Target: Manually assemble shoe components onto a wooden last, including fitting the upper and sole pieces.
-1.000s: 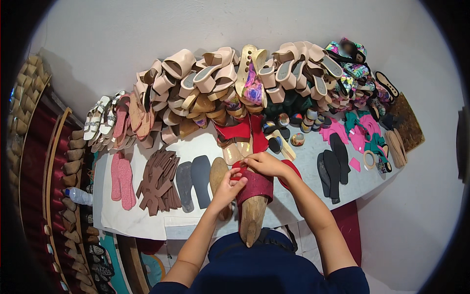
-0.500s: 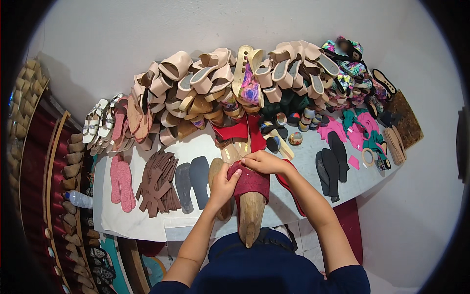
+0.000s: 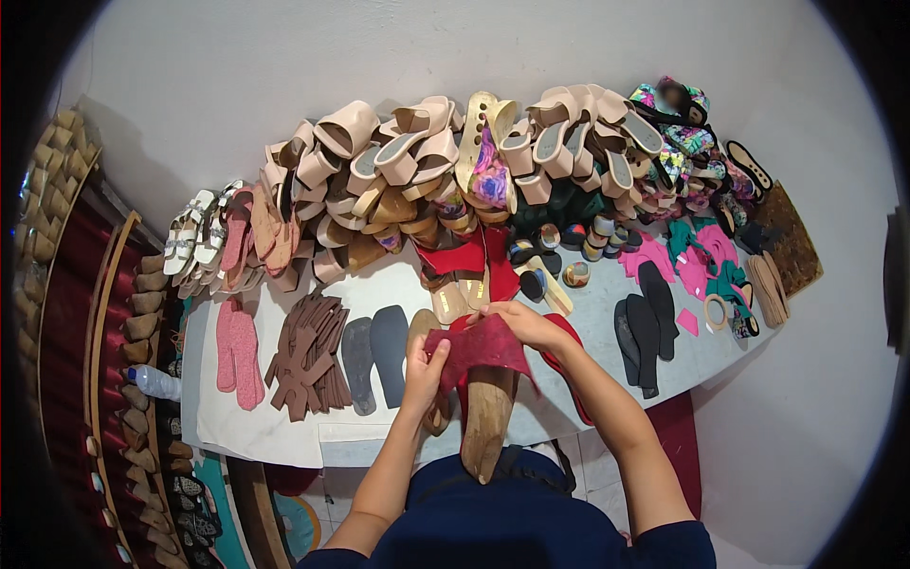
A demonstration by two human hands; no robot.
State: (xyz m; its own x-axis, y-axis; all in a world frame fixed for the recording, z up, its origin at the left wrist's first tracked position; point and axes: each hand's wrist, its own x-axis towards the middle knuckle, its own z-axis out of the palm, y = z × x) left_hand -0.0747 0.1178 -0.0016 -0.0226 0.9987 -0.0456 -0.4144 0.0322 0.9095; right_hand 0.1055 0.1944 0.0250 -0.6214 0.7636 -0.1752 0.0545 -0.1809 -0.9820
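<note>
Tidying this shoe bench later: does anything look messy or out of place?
The beige sandals at the back are heaped in a tumbled pile, many tipped on edge, not paired. The brown strap pieces lie crisscrossed. The left hand and right hand hold a dark red piece over a wooden last.

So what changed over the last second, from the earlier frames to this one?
Very little. Both hands keep hold of the dark red piece draped over the wooden last: the left hand has slid slightly lower along its left edge, while the right hand stays on its upper right edge. The last stays pointing toward the person. The sandal piles, the grey soles and the white table are unchanged.
</note>
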